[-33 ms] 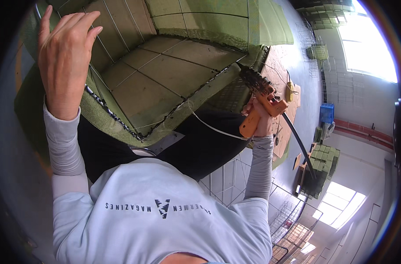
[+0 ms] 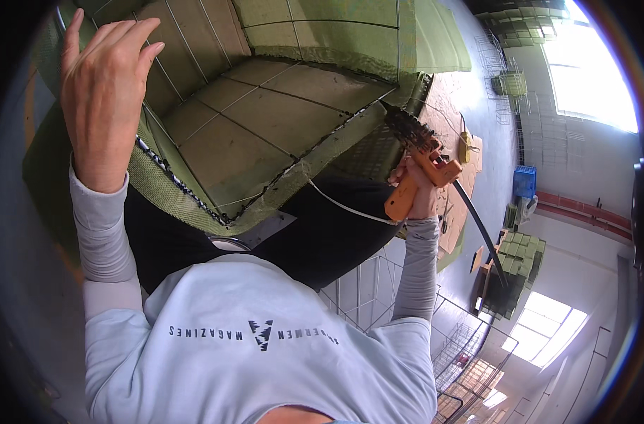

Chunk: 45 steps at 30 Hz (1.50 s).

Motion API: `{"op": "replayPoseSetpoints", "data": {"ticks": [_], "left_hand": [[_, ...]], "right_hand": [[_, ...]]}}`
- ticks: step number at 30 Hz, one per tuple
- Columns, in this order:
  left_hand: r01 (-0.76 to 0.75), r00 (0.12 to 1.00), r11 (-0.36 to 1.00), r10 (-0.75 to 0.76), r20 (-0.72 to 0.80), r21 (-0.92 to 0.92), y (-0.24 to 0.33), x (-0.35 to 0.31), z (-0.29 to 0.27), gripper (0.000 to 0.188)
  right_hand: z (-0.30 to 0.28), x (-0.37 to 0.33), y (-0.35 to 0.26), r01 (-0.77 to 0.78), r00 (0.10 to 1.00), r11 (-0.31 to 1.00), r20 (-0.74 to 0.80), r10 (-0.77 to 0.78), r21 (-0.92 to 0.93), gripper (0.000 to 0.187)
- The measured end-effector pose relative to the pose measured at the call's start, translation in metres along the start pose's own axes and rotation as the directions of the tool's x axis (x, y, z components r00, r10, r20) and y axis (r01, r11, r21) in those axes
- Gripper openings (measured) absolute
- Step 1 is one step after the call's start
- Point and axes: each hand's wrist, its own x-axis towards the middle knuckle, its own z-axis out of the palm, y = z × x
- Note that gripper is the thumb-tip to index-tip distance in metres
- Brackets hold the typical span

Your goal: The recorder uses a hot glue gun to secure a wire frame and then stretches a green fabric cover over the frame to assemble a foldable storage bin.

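Mesh box [image 2: 343, 138]: one, green over a wire frame, open side toward me, resting against my lap [image 2: 322, 237], probably so my thighs steady it.
Left hand [image 2: 104, 92]: raised beside the box's left wall, fingers loosely parted, nothing visible in them; whether the palm leans on mesh I cannot tell.
Right hand [image 2: 424, 198]: wrapped around the handle of one orange glue gun [image 2: 435, 168], likely held pistol-fashion to aim its black-crusted nozzle [image 2: 407, 127], just beside the box's right corner.
Black rod [image 2: 479, 222]: one, sticking out of the gun's rear.
Cable [image 2: 343, 205]: one, white, lying over my lap.
Crate [image 2: 525, 181]: one, blue, well off to the right.
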Motion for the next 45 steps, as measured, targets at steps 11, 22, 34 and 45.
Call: {"op": "replayPoseSetpoints", "data": {"ticks": [11,22,34,45], "left_hand": [[-0.018,1.000,1.000,0.018,-0.012,-0.015,-0.003,-0.001,0.004,0.026],[0.012,1.000,1.000,-0.012,0.014,-0.006,0.001,0.000,0.003,0.025],[-0.025,0.999,0.999,0.024,-0.035,-0.041,-0.003,-0.001,0.008,0.025],[-0.007,0.996,0.998,0.000,-0.095,-0.065,0.001,0.001,0.007,0.021]], "right_hand": [[-0.002,0.006,-0.007,-0.020,0.999,0.999,0.028,0.020,-0.027,0.017],[-0.025,0.032,-0.002,-0.010,1.000,1.000,0.022,0.010,-0.007,0.020],[-0.024,0.048,-0.009,-0.007,1.000,1.000,-0.024,0.007,-0.012,0.021],[-0.013,0.051,-0.018,0.107,0.994,0.981,-0.007,-0.109,-0.162,0.015]]}}
